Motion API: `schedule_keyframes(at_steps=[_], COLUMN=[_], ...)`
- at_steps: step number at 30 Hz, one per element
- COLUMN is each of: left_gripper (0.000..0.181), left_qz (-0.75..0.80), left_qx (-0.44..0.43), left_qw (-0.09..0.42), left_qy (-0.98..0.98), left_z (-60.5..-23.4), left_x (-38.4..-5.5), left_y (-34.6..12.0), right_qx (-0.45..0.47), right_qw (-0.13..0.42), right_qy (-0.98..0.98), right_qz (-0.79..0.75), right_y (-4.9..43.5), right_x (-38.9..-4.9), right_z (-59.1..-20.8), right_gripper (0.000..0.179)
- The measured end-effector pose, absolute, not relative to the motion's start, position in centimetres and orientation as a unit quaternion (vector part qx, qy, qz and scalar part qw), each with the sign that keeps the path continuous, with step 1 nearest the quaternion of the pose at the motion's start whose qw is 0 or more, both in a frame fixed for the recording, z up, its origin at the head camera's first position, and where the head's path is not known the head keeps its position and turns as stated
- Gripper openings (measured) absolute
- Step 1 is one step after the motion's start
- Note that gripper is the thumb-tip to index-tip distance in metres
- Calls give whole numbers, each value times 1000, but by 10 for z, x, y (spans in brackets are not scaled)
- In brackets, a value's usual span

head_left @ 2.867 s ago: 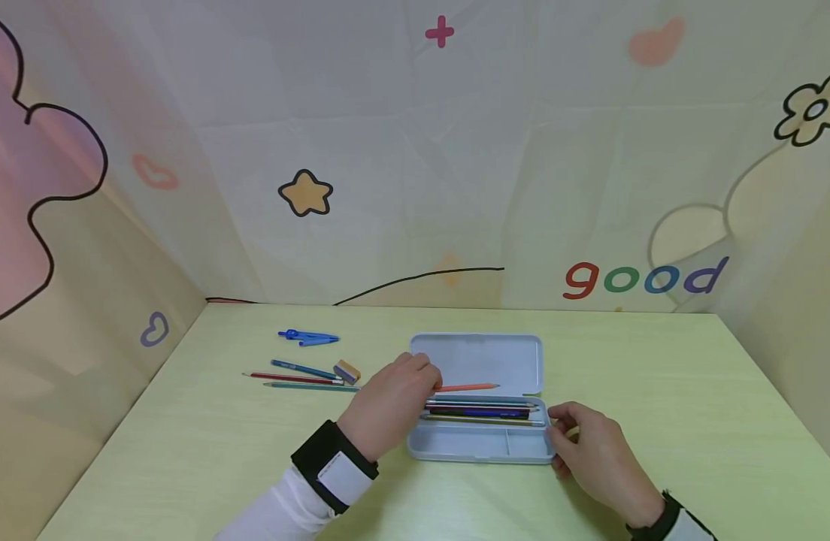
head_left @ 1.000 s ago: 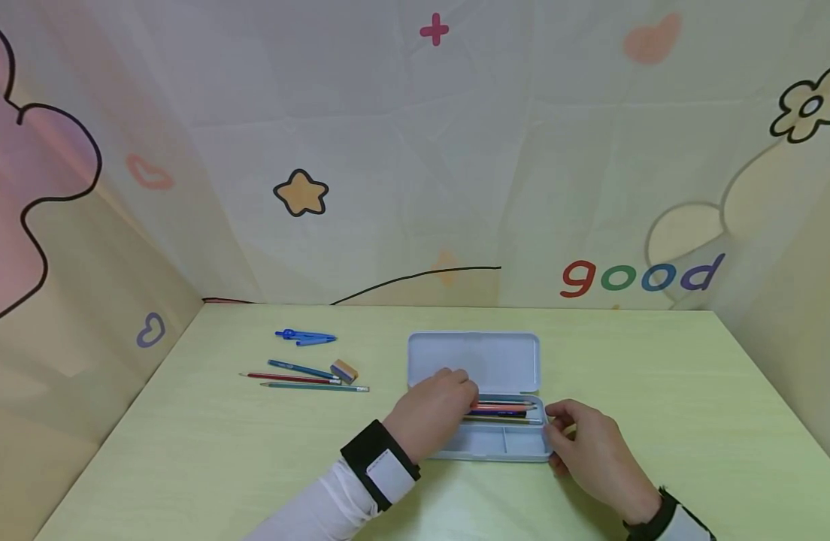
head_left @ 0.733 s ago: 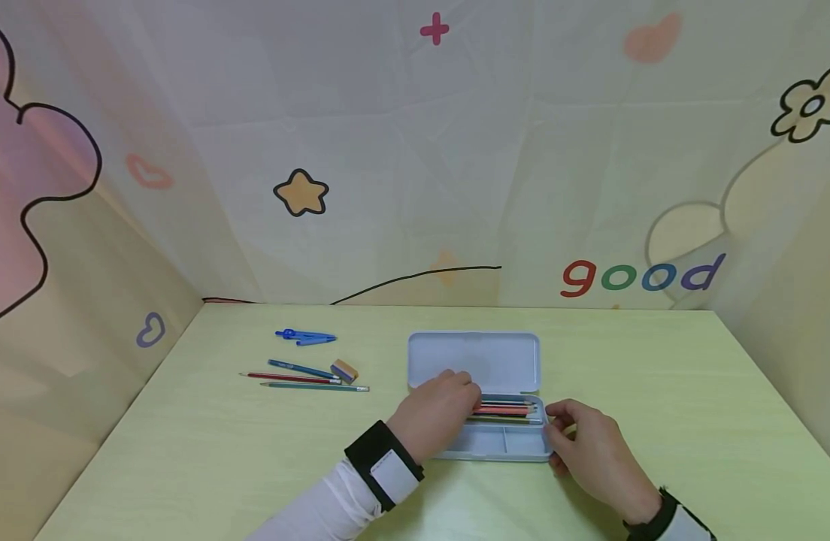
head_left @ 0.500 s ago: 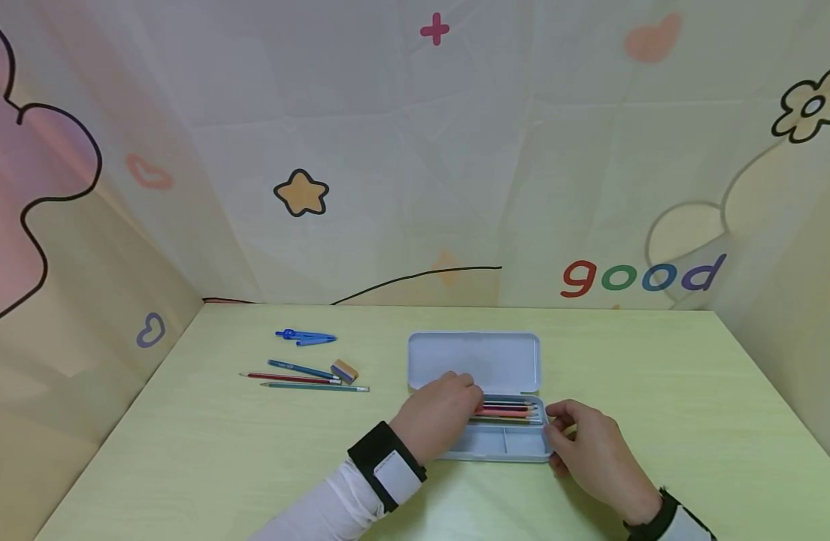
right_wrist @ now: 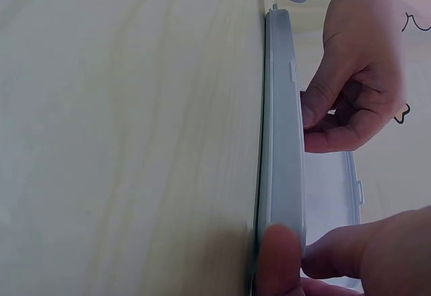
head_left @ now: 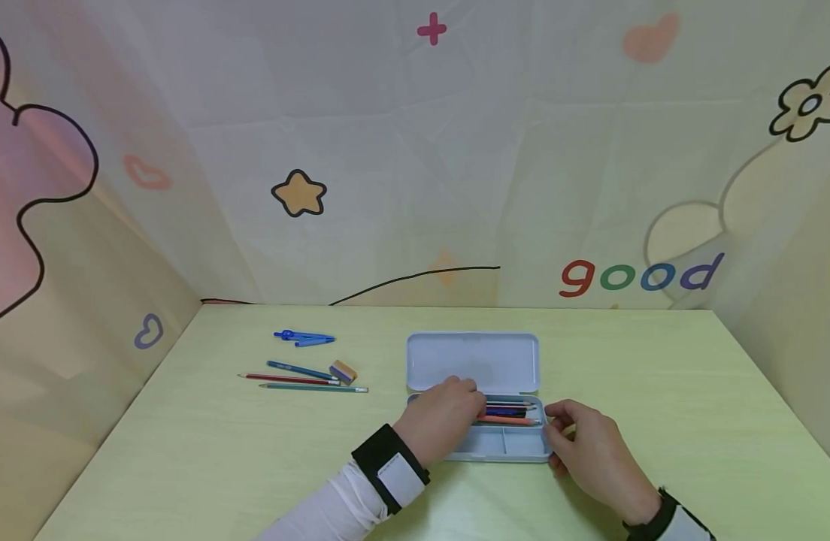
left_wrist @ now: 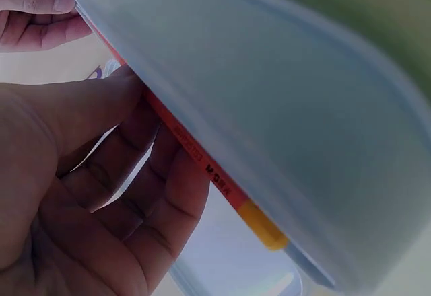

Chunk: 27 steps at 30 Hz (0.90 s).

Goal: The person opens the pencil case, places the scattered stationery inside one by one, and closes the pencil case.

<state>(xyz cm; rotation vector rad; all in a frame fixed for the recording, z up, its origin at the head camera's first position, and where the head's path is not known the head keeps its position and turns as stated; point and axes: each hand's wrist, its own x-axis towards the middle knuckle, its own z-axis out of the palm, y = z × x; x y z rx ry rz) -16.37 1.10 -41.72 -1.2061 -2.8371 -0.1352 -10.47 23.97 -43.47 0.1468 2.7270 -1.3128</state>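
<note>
A light blue pencil case [head_left: 472,357] lies on the table with its lid folded back. My left hand [head_left: 442,417] reaches over the left of its tray and pinches an orange pencil [head_left: 513,421], which lies along the near side of the pencil compartment. In the left wrist view that pencil [left_wrist: 195,151] shows a yellow end, held between thumb and fingers against the case wall [left_wrist: 269,94]. Several other pencils [head_left: 510,404] share the compartment, partly hidden by the hand. My right hand [head_left: 594,454] grips the tray's right edge, with fingers and thumb on either side of the wall [right_wrist: 286,141].
Left of the case lie a blue compass [head_left: 305,338], a blue pencil-like stick [head_left: 300,369], a dark red pencil [head_left: 289,378], a teal pencil [head_left: 313,388] and a beige-and-purple eraser-like block [head_left: 343,371]. A printed cloth wall [head_left: 388,150] stands behind the table.
The left hand has brought the orange pencil from above the lid's lower edge down into the tray, then shifted it toward the near side of the compartment. The right hand has stayed on the case.
</note>
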Motion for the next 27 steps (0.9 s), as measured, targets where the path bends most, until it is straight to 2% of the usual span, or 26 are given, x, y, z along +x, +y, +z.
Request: schedule_keyframes(at_steps=[27], left_gripper=[12], left_qz=[-63], left_qx=[-404], left_qw=[26], left_qy=[-912], left_z=[-421], left_x=[-168], left_y=[11], right_qx=[58], right_qw=[60], right_qy=[897], right_qz=[-433], right_y=[239], right_x=[-104], right_z=[-433], right_gripper=[30])
